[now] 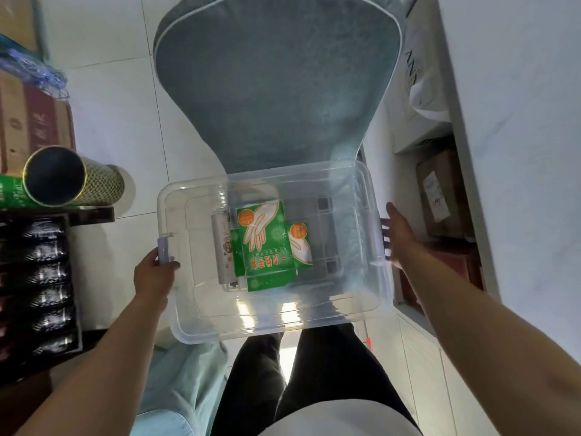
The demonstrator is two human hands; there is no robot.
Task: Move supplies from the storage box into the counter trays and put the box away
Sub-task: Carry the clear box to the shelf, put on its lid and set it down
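Note:
A clear plastic storage box (195, 313) hangs in front of me over my legs and the floor. Inside lie a green packet of disposable gloves (264, 243), a second like packet (300, 247) partly under it, and a white roll (224, 250) along the left. My left hand (154, 272) grips the box's left rim at its grey latch. My right hand (397, 234) is at the box's right rim with fingers spread flat against the side; whether it grips is unclear.
A grey-blue padded chair (273, 83) stands just beyond the box. At left are cardboard cartons (31, 121), a gold-rimmed tube (63, 177) and a dark shelf of packets (47, 278). At right a white counter (518, 152) overhangs an open shelf with boxes (440, 196).

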